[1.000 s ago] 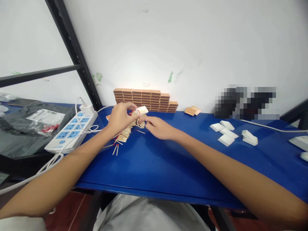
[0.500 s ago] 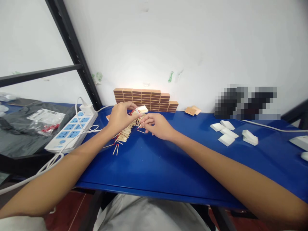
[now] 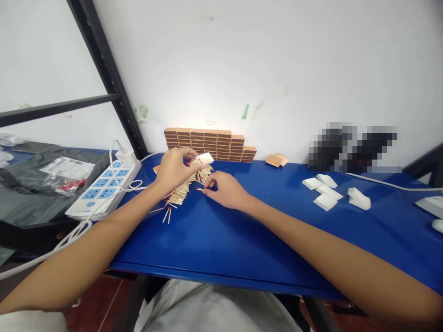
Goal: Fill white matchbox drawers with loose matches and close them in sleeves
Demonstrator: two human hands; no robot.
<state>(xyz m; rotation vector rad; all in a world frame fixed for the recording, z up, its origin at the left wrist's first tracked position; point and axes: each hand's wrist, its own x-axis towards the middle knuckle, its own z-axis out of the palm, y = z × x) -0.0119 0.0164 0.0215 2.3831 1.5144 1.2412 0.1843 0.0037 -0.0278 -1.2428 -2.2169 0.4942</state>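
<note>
My left hand (image 3: 173, 167) grips a small white matchbox tray (image 3: 205, 158) between thumb and fingers, above the matches. Beneath and beside it spreads a pile of red-tipped matches (image 3: 180, 191), a few lying loose at its near end. My right hand (image 3: 226, 190) is just to the right of the pile, low over the blue table. Its thumb and fingertips pinch a match (image 3: 199, 188), whose red head points left. An orange piece of card (image 3: 156, 169) shows partly behind my left hand.
Stacked brown matchboxes (image 3: 211, 144) stand against the wall. Flattened orange sleeves (image 3: 276, 160) lie right of them. Several white trays (image 3: 325, 201) rest on the right of the blue table (image 3: 221, 244). At left are a power strip (image 3: 104, 190) with cables and a dark plastic bag (image 3: 24, 184).
My right hand has moved slightly down, away from the tray, to a match at the table. My left hand holds the tray in nearly the same place.
</note>
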